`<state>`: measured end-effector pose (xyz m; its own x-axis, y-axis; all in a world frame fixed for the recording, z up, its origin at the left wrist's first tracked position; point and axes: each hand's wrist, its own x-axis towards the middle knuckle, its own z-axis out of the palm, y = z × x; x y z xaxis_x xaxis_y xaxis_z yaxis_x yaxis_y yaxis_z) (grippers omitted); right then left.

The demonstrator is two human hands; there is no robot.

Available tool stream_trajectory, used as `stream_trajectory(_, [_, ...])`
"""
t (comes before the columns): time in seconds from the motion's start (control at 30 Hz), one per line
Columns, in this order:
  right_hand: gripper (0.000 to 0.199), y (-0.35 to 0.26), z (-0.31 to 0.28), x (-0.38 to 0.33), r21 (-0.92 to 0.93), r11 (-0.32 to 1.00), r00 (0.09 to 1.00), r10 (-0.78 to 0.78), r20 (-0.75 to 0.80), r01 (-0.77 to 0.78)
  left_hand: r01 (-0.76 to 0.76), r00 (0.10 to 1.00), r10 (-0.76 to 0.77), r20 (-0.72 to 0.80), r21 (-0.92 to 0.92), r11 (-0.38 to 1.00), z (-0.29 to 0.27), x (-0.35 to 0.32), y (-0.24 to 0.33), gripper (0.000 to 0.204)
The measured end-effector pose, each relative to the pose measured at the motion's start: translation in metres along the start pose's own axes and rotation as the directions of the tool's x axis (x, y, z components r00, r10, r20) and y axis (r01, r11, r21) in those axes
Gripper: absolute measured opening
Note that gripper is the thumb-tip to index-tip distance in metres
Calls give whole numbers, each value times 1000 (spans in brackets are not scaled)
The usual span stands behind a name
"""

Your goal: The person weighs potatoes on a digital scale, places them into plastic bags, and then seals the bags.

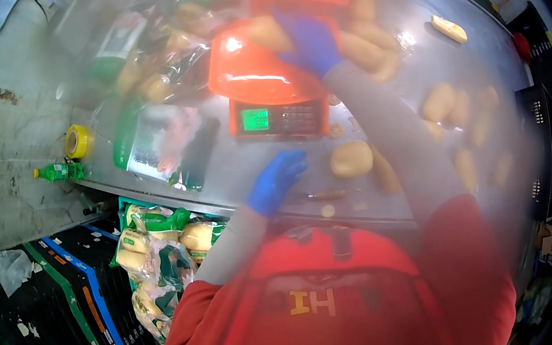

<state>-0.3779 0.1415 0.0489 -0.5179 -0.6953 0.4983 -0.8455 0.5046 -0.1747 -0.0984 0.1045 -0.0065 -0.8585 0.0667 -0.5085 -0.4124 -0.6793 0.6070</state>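
Observation:
My right hand (308, 41), in a blue glove, reaches over the orange weighing pan (257, 78). Its fingers close against a pale oblong vegetable piece (267, 33) at the pan's far side; haze blurs the grip. Below the pan, the scale (283, 116) shows a lit green display. My left hand (280, 177), also blue-gloved, is held above the table's near edge, fingers stretched out and nothing in them. To its right lie a rounded pale piece (351, 159) and a small knife (327, 195).
More pale pieces (450, 106) lie on the metal table's right; others crowd beside the pan. Plastic bags (167, 68) and a packaging stack (162, 141) are left. A teal crate (129, 203) holds filled bags near black crates (64, 302). Yellow tape (77, 141) and a green bottle (59, 172) stand left.

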Motion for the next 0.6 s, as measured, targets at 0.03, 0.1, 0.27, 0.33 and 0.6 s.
stream_trajectory(0.03, [79,1,5,0,-48,999,999,2,42,0,-5,1000,5,-5,19,1000,-1,-1,1,44])
stream_trajectory(0.1, [80,-6,6,-1,-141,990,991,10,130,8,-12,1000,13,-18,54,998,0,-5,3,42])
stream_trajectory(0.27, [75,-12,3,-12,6,1000,999,29,-30,-29,-254,946,318,-57,479,840,-29,3,33,41])
stream_trajectory(0.33, [71,-13,0,-15,93,994,996,64,-62,-59,-313,903,409,-130,453,835,-44,2,61,41])
stream_trajectory(0.6, [59,3,-34,-68,429,882,944,289,-162,-197,68,597,752,281,916,-395,-104,42,166,77])
